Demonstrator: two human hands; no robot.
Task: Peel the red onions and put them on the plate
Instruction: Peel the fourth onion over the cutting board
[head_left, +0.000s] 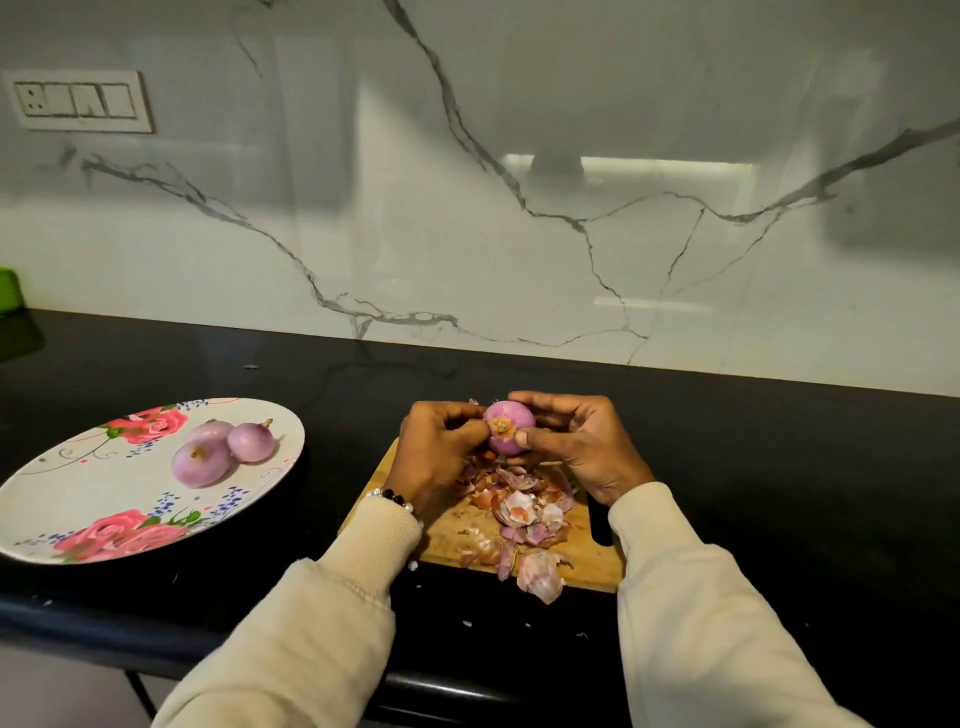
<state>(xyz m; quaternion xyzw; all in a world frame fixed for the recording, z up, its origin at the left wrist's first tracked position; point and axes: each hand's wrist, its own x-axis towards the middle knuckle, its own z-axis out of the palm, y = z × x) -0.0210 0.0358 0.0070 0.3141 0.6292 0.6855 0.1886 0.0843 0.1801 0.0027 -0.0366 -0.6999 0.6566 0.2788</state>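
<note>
We've got the onion clamped between both hands, left hand and right hand, over the cutting board, right of the plate (three peeled ones there already). It looks slick, so a slip could drop it into the skins.

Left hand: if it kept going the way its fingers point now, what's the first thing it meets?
The left hand points right, its fingers already on the red onion held over the cutting board. So the onion comes first, with the right hand gripping it just behind. Depth is unclear.
</note>
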